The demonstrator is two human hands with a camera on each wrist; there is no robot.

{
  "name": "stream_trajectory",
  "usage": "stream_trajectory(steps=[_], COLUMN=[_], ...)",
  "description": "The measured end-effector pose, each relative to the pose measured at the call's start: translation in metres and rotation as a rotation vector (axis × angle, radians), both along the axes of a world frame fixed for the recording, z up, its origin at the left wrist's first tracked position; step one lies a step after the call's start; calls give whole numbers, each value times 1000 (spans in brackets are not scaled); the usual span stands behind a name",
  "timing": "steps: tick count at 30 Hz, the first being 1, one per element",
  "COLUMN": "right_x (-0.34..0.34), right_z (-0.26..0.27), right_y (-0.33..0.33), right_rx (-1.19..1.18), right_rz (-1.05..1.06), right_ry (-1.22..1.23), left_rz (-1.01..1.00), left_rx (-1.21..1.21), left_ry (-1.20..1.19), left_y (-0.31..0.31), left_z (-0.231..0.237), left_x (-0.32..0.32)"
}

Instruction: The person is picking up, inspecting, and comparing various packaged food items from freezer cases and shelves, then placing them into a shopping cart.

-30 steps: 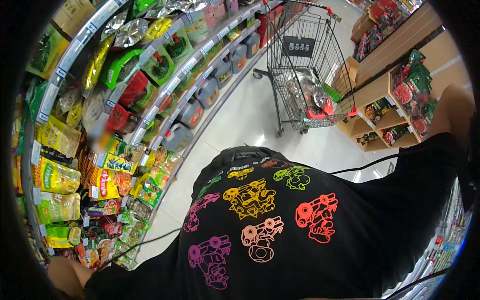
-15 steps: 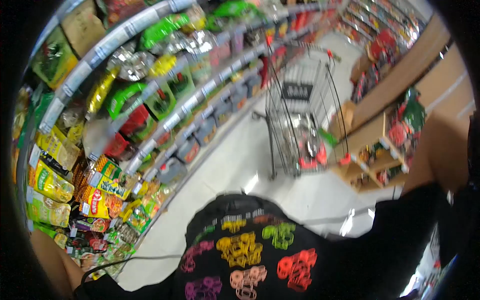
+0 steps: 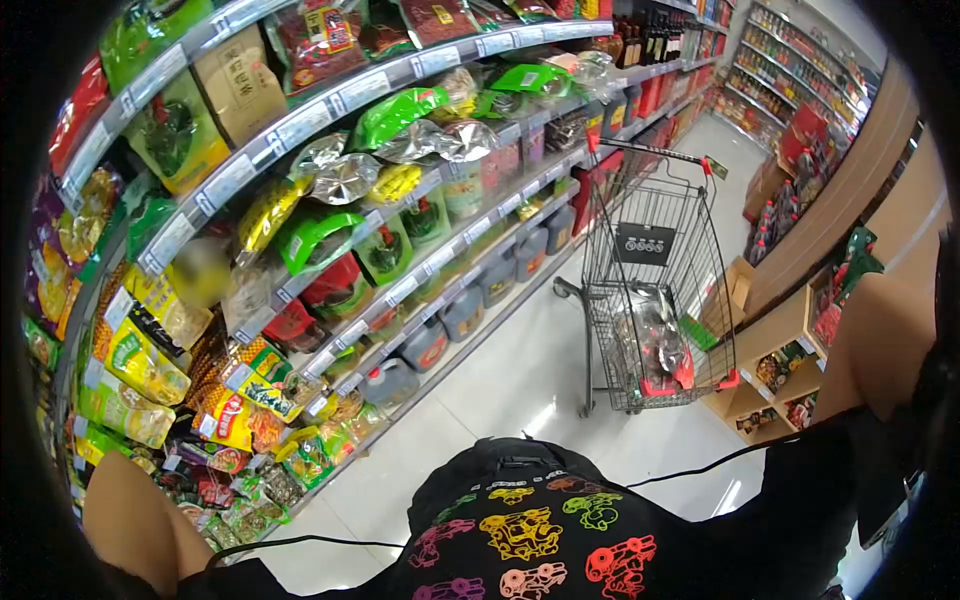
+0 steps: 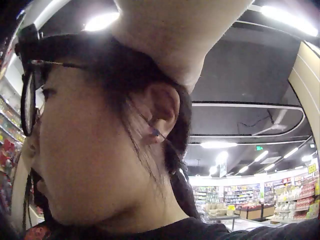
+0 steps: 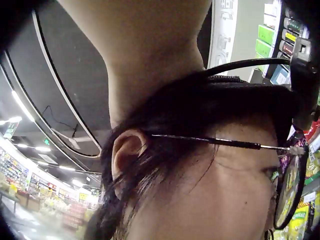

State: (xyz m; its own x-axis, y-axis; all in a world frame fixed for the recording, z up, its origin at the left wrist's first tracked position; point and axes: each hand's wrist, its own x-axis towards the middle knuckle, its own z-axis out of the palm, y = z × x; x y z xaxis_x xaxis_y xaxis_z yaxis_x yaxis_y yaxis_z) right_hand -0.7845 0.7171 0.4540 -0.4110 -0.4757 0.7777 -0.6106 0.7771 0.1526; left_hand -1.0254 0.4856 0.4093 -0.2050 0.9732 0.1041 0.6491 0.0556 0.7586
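While the left hand and right hand touch the hair, fingers out of view and their state impossible to tell, the cart carries shiny packaging towards its red-cornered edge.

You are in a shop, a supermarket by the look of it. On your left, long shelves carry price labels along their edges and rows of bagged food, with large jugs on the bottom level. A wire shopping cart stands in the tiled aisle, and at the far end you have more stocked shelves. Strip lights hang from your dark ceiling.
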Motion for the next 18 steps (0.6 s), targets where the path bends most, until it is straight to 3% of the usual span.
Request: stream_trajectory(steps=[11,18], right_x=[-7,-8], right_z=[5,5], right_y=[-9,-17], right_rx=[13,29], right_rz=[6,-20], right_ry=[93,116], left_rz=[-129,-620], left_rx=[228,589], left_ry=[-106,-346], left_y=[-13,9], left_z=[31,9], left_x=[12,52])
